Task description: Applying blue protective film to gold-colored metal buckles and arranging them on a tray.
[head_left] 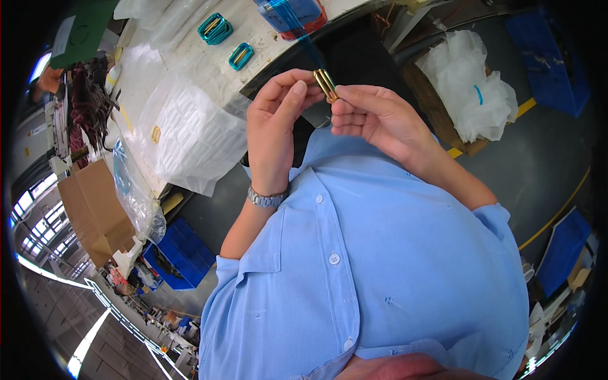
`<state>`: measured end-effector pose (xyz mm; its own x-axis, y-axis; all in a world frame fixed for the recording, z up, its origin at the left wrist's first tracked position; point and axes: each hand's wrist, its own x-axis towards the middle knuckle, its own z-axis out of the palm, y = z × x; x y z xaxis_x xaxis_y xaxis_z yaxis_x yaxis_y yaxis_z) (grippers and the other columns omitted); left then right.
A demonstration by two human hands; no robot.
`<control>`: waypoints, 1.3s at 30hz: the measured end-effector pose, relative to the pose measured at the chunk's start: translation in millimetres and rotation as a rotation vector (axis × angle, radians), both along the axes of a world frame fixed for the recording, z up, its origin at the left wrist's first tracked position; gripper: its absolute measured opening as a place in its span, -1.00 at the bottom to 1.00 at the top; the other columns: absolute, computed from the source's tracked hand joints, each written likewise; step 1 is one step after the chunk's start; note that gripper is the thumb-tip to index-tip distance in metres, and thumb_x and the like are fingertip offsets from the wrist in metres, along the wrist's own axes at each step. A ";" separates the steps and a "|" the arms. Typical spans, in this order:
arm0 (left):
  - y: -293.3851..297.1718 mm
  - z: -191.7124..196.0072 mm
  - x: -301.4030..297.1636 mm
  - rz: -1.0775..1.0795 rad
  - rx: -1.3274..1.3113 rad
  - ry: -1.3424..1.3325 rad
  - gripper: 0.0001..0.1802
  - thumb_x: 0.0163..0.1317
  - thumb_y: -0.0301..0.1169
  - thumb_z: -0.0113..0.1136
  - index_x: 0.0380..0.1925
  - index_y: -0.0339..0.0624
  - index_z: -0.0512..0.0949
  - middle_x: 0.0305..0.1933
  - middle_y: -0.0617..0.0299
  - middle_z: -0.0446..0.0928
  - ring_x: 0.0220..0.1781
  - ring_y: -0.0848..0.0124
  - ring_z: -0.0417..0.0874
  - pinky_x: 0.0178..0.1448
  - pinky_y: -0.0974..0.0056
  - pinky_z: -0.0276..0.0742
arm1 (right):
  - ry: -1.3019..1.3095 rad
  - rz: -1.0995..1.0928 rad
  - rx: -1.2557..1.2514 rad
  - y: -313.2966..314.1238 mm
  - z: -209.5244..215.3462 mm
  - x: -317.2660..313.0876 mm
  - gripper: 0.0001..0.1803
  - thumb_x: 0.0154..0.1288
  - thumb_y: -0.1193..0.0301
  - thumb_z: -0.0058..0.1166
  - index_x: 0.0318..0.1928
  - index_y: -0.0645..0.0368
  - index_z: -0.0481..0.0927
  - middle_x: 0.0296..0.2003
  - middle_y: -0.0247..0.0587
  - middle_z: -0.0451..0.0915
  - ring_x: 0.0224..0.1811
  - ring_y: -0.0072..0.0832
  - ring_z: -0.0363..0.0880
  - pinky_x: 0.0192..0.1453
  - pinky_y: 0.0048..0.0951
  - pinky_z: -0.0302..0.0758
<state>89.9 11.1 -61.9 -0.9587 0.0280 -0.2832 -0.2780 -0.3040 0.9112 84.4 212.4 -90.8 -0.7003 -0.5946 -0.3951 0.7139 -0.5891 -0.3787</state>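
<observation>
Above the light blue shirt (373, 253), the left hand (273, 130) and right hand (373, 117) met, fingers of both pinching a small gold metal buckle (326, 85). Beyond, two teal-wrapped buckles (227, 41) lay on the white counter (209, 66).

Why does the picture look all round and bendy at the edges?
In the head view a fisheye lens curves straight lines, so the table edge bows and the corners go black; the middle stays sharp, with the left hand and right hand pinching a shiny gold clip; windows at lower left glare white.
</observation>
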 end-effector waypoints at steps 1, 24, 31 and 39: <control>-0.2 -2.4 -1.7 -0.006 -0.003 -0.047 -0.74 0.58 -0.37 0.27 0.06 -0.34 0.75 0.04 0.19 0.76 -0.03 0.50 0.70 0.15 0.35 0.63 | -0.020 -0.006 -0.016 0.1 0.8 0.4 -0.74 0.65 0.30 0.19 0.06 0.22 0.77 -0.18 -0.27 0.83 -0.12 -0.46 0.82 0.17 -0.28 0.77; -10.8 -9.8 -37.7 -0.147 0.624 -0.606 -0.79 0.54 -0.40 0.21 -0.07 -0.35 0.70 -0.28 0.25 0.68 -0.32 0.48 0.55 -0.24 0.31 0.52 | 0.672 0.091 0.867 -5.3 22.9 -35.0 -0.65 0.45 0.42 0.40 0.13 0.35 0.69 -0.18 -0.09 0.83 -0.10 -0.51 0.82 0.01 -0.48 0.74; -9.8 -5.5 -43.0 -0.065 0.700 -0.694 -0.83 0.57 -0.42 0.19 -0.02 -0.31 0.62 -0.32 0.31 0.55 -0.33 0.50 0.47 -0.29 0.33 0.41 | 0.616 -0.116 0.478 -17.8 11.5 -45.3 -0.47 0.45 0.48 0.40 0.34 0.44 0.59 0.06 -0.12 0.81 0.04 -0.56 0.77 0.19 -0.50 0.69; -3.2 13.8 -14.7 -0.099 -0.267 -0.012 -0.82 0.53 -0.44 0.33 -0.01 -0.35 0.67 -0.18 0.26 0.70 -0.31 0.56 0.70 -0.18 0.39 0.68 | 0.555 -0.174 0.466 -21.8 23.8 -39.8 -0.54 0.49 0.47 0.37 0.28 0.48 0.63 0.00 -0.12 0.83 0.01 -0.58 0.77 0.18 -0.51 0.69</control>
<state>75.2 7.8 -48.1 -0.9514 0.0441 -0.3048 -0.3060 -0.0246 0.9517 44.6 190.6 -67.0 -0.9390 -0.3143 -0.1398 0.2558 -0.3663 -0.8946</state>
